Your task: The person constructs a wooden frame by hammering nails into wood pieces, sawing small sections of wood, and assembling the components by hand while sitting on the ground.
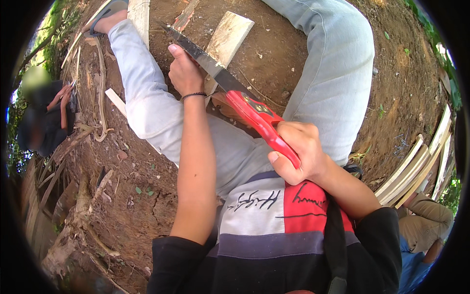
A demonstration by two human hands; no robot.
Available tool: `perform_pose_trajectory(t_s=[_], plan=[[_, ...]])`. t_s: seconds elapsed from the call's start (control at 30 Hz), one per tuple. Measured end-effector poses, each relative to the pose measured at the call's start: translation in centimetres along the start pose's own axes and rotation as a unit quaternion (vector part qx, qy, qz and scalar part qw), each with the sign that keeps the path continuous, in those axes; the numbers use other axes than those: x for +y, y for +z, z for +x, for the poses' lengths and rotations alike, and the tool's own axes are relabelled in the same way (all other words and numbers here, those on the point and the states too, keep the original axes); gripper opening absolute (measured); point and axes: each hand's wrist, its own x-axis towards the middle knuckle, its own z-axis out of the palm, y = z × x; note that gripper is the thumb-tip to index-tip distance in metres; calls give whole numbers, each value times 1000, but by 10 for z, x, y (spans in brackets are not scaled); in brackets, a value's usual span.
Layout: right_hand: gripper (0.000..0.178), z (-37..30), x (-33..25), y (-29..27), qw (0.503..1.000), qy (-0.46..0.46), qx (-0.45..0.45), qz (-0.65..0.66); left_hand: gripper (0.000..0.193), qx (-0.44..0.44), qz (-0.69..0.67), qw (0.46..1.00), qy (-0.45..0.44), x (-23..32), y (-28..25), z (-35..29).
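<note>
My right hand point(299, 151) is wrapped round the red handle of a hand saw point(257, 116), close to my right thigh. The saw's dark blade point(209, 62) slants up and left, across a pale board point(229, 38) lying between my legs. My left hand point(187, 72), a dark band at its wrist, is closed beside the blade with its thumb pointing toward the tip. The blade hides its other fingers, so what they grip cannot be made out. Both my legs, in light jeans point(328, 83), are bent around the board.
Bare brown soil holds scattered chips and a twisted root point(102, 93). Pale wood strips point(416, 166) are stacked at the right, near a person in khaki and blue point(426, 225). At the far left, a person in black point(44, 122) works with both hands. A stump point(78, 220) stands lower left.
</note>
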Motion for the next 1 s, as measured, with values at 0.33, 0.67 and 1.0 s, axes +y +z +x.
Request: perform_pose_trajectory(t_s=[0.33,0.67,1.0], plan=[[16,-11,-12,-15,999,37,0,33,85,-13,21,999,31,-1,0,-1],[19,-23,-28,-34,997,66,-12,44,79,-17,9,999,28,-1,0,-2],[18,-28,-24,-34,998,44,-10,47,82,-18,7,1000,13,-1,-1,4]])
